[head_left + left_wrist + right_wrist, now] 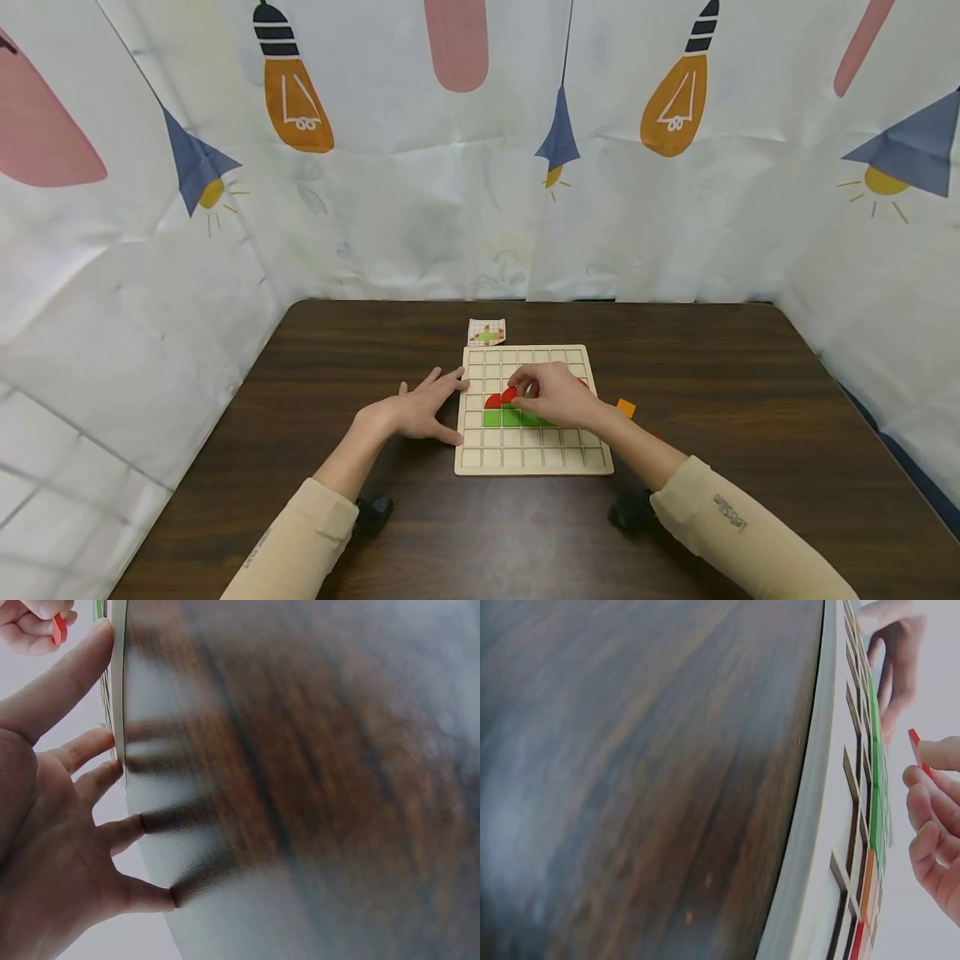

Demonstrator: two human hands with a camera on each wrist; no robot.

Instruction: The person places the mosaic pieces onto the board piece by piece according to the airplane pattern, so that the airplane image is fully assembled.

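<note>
A pale wooden grid board lies on the dark table. My left hand has its fingers spread along the board's left edge, thumb and some fingertips touching it, as the left wrist view also shows. Over the middle of the board, my right hand pinches a small red rounded piece between thumb and fingertips. In the right wrist view this red piece is raised above the grid. Just left of it a red quarter-round piece sits in a cell, above a row of green squares. My right hand hides part of the row.
A small printed card with a coloured grid picture lies behind the board's back left corner. An orange square is on the table to the right, near my right forearm. Patterned white cloth hangs behind the table.
</note>
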